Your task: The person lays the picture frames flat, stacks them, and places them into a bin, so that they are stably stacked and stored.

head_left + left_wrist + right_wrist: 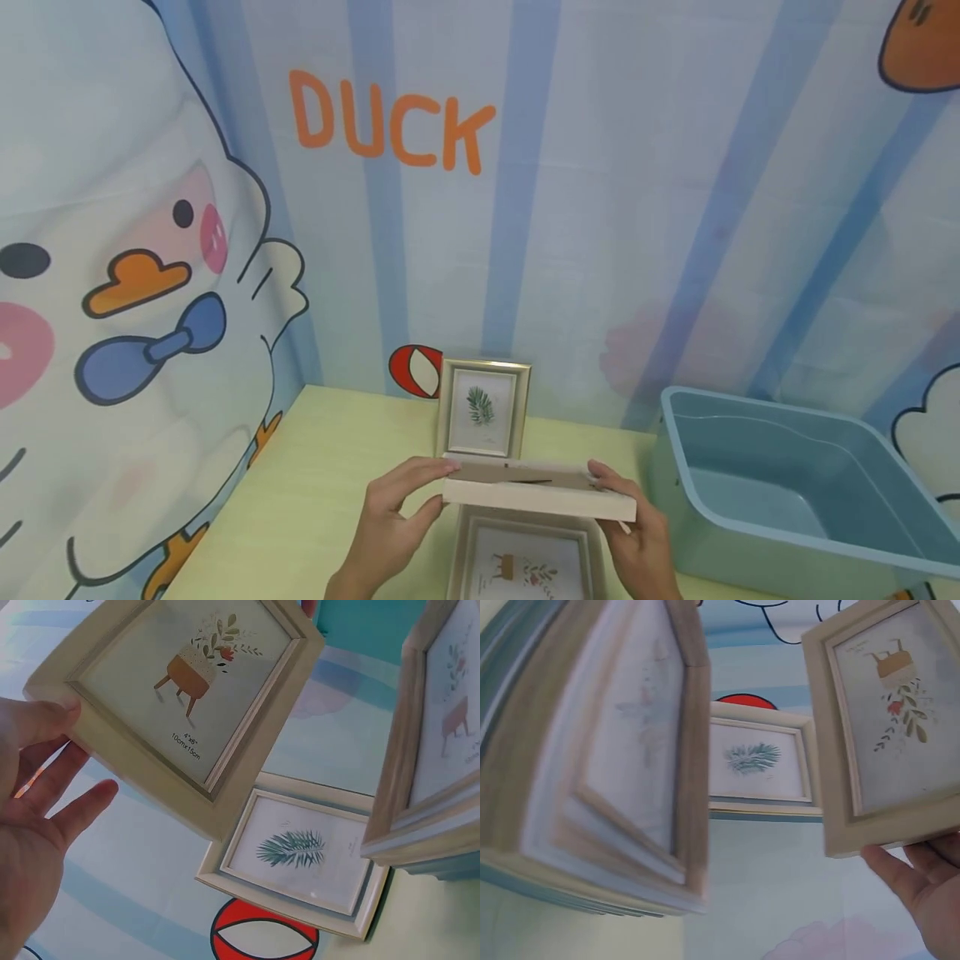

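Picture frame [536, 498] is held up in both hands above the table [337, 467], its brown backing turned upward in the head view and its printed front shown to both wrist cameras. By the left hand [393, 512] one end is pinched, the thumb being set against the frame and the fingers laid along its border; by the right hand [641, 533] the opposite end is gripped. The hands are kept apart by the length of the frame, and both are clamped on it. On its front a potted plant [191, 671] with three legs, leafy sprigs and a red flower is printed, and the size marking "4"x6" 10cmx15cm" can be read. Below it, a second frame [525, 562] is laid face up, and a similar plant print is shown in it; layered edges are seen under this frame in the right wrist view. Behind, close to the backdrop [600, 208], a pale gold frame [483, 408] is stood upright, with a green leaf print inside. To the right, a blue-green plastic bin [750, 558] is placed on the table. The backdrop is striped in blue and is decorated with a large cartoon duck [135, 208] and orange lettering [397, 129] reading "DUCK".
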Demonstrator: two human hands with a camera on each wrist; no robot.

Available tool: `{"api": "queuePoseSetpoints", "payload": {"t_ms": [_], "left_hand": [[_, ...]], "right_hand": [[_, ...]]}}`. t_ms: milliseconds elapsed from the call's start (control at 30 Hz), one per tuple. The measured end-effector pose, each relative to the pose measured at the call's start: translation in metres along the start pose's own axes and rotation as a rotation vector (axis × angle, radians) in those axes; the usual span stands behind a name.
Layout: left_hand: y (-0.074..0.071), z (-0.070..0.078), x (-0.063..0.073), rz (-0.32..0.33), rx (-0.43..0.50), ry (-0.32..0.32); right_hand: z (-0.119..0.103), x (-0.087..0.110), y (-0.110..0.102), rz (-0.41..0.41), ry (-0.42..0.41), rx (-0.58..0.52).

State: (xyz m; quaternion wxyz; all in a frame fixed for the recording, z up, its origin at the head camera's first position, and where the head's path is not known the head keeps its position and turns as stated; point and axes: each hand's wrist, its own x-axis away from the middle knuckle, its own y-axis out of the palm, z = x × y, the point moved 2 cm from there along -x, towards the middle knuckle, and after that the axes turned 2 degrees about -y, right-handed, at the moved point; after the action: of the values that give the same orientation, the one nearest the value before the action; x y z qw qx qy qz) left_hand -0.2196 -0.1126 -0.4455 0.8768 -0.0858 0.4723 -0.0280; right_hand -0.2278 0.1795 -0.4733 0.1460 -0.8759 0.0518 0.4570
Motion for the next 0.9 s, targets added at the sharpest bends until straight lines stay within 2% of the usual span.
{"api": "queuePoseSetpoints", "payload": {"t_ms": [133,200,300,400,467,600,700,900], "left_hand": [[0.000,0.000,-0.006,0.007,0.050,0.012],[0.000,0.001,-0.007,0.009,0.070,-0.007],[0.001,0.001,-0.008,0.023,0.084,-0.052],[0.001,0.001,-0.006,0.049,0.065,-0.124],[0.000,0.002,-0.004,0.059,0.032,-0.159],[0.000,0.002,-0.002,0.064,-0.025,-0.226],[0.000,0.000,-0.001,0.062,-0.021,-0.328],[0.004,-0.006,0.005,0.097,0.046,-0.592]], "right_hand": [[-0.008,-0.006,-0.001,-0.014,0.066,-0.004],[-0.012,-0.008,-0.002,-0.025,0.107,-0.005],[-0.017,-0.012,-0.003,-0.050,0.159,0.065],[-0.022,-0.015,-0.005,-0.099,0.226,0.153],[-0.026,-0.017,-0.006,-0.143,0.289,0.174],[-0.028,-0.019,-0.007,-0.237,0.475,0.094],[-0.025,-0.019,-0.008,-0.322,0.600,0.006],[-0.013,-0.016,-0.011,-0.526,0.749,-0.203]]}}
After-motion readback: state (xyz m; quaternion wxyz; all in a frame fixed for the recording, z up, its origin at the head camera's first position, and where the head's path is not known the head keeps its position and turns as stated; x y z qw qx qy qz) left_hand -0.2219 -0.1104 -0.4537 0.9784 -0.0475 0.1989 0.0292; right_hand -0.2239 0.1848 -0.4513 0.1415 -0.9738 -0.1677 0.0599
